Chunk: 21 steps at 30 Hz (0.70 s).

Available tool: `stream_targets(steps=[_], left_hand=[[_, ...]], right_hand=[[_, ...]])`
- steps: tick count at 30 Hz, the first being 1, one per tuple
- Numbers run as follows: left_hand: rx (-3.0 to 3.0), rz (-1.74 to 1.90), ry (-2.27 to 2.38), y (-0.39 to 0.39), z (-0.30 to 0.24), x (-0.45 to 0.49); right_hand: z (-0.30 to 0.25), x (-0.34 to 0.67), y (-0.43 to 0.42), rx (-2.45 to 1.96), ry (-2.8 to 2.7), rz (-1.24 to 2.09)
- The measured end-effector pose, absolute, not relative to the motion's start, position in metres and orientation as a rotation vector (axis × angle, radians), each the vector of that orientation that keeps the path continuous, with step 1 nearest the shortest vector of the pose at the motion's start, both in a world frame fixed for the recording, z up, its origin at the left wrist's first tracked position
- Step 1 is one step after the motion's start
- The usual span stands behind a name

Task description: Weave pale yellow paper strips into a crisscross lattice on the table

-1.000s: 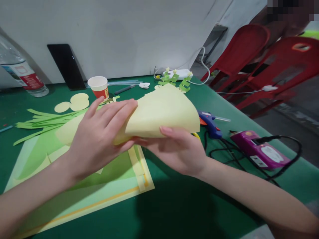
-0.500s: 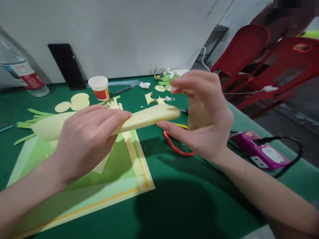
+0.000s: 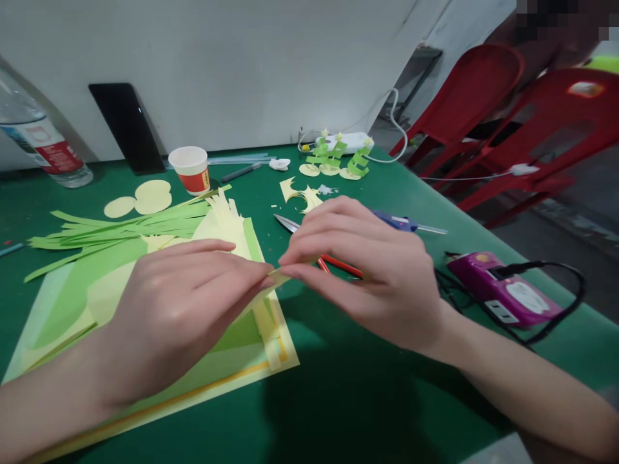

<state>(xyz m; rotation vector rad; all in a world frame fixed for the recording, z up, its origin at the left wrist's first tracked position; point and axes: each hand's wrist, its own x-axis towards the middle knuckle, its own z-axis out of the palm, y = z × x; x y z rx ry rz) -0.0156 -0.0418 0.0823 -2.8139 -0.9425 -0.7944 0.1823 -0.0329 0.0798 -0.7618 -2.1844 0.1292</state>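
Observation:
My left hand [image 3: 186, 309] and my right hand [image 3: 362, 277] meet over the right edge of the stacked sheets, both closed on a pale yellow paper piece [image 3: 271, 282]. Their fingertips pinch it almost touching, and most of it is hidden behind the left fingers. Under the left hand lie green and pale yellow paper sheets [image 3: 207, 380]. Long green paper strips [image 3: 130, 229] spread beyond it, beside a fringed pale yellow piece [image 3: 225, 219]. Scissors [image 3: 285, 223] with red handles lie partly covered by my right hand.
Small green paper plants [image 3: 333, 158] on round bases stand at the back. A paper cup [image 3: 189, 171], a leaning phone [image 3: 126, 129] and a water bottle [image 3: 43, 142] are at the back left. A blue tool [image 3: 396, 221] and a purple power box [image 3: 505, 290] lie to the right.
My right hand has come left and down, closing from an open pose onto the paper. The pale yellow paper is turned and lowered, uncovering the green strips.

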Motion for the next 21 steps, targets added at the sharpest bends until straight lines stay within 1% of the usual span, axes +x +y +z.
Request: stream_targets(steps=[3,6,8,11,13,16,19,21], left_hand=[[-2.826,-0.794,-1.1,-0.042,0.088,-0.016],[-2.871,-0.864,-1.139,-0.04,0.093,-0.015],[-2.924,-0.863,-1.127,-0.04,0.094,-0.014],[-2.984,-0.835,-1.115,-0.04,0.094,-0.013],[-3.02,-0.789,-1.127,-0.038,0.094,-0.015],[-3.068,-0.71,-1.173,-0.031,0.095,-0.021],[-3.102,-0.738,-1.298,-0.023,0.096,-0.025],[-3.136,-0.743,-1.384,-0.02,0.095,-0.025]], right_hand=[[0.089,0.195,-0.026,-0.864,-2.184,0.179],[0.094,0.205,-0.021,-0.972,-2.067,0.149],[0.094,0.204,-0.022,-0.932,-2.035,0.202],[0.091,0.197,-0.025,-0.754,-2.203,0.365],[0.09,0.195,-0.027,-0.736,-2.293,0.402],[0.094,0.205,-0.023,-0.909,-2.162,0.362],[0.099,0.217,-0.017,-1.107,-1.99,0.32],[0.098,0.217,-0.015,-1.099,-2.033,0.356]])
